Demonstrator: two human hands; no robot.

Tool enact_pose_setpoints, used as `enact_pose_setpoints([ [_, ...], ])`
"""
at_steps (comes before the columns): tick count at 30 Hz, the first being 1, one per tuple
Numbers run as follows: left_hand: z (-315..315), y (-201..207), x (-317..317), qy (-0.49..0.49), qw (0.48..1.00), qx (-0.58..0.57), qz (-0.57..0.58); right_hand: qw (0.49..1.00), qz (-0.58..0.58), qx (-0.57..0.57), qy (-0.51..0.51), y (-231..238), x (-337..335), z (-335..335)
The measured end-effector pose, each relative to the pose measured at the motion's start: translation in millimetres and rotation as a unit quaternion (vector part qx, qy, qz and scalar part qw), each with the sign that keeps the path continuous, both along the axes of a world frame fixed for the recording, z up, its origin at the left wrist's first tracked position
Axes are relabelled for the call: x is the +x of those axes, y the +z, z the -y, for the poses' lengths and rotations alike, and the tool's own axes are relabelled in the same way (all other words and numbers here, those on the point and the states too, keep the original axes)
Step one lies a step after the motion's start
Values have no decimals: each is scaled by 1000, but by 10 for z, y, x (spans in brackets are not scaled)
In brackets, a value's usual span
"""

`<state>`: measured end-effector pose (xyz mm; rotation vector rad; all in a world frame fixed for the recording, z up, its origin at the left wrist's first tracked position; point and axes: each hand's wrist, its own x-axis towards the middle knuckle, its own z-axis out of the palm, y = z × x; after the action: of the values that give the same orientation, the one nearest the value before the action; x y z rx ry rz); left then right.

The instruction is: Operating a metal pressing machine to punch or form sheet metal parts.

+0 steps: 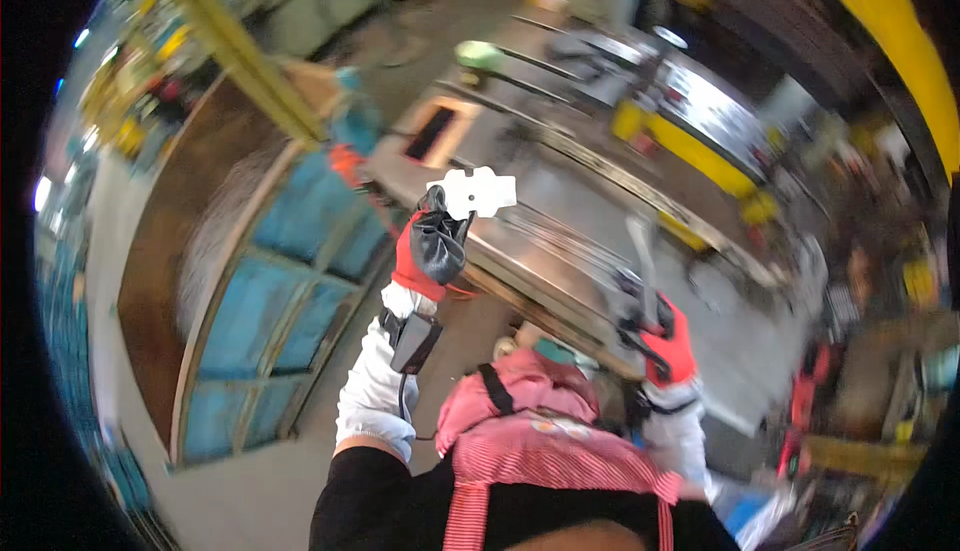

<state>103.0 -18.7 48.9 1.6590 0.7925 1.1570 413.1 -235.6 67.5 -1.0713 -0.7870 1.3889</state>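
Observation:
My left hand [436,246], in a red and black work glove, is closed on the edge of a flat, bright plate [478,193] with notched edges and a small hole. It holds the plate up over the near left part of the metal worktable. On the right, my right hand [666,343], gloved the same way, is closed round a long grey metal tool [643,251] that points away from me. Motion blur hides the tool's exact kind. The plate and the tool are well apart.
To the left stands a large blue-framed bin [270,301] with a brown inside. Long rails [650,191] cross the metal worktable [560,186]. Behind them is a machine with a yellow and black front [700,156]. A yellow post [245,56] slants above the bin.

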Motion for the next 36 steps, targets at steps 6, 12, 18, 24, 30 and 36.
enact_pose_setpoints([
  [6,1122,-587,1937,-182,782,-448,392,992,32,70,-103,-433,104,92],
  [12,1613,-476,2015,-327,834,-415,160,993,81,57,-71,18,886,560],
  [18,1419,-20,2249,-410,849,-222,-248,955,281,31,90,93,1094,984],
  [24,1722,-607,2573,-379,877,-255,-150,978,154,41,-133,-294,1050,1371],
  [30,1890,-1255,3541,-276,647,-690,171,913,38,-10,-405,-624,1026,2088],
  [36,1843,-1680,4507,-238,740,-607,166,888,51,-88,-449,-961,795,2737],
])
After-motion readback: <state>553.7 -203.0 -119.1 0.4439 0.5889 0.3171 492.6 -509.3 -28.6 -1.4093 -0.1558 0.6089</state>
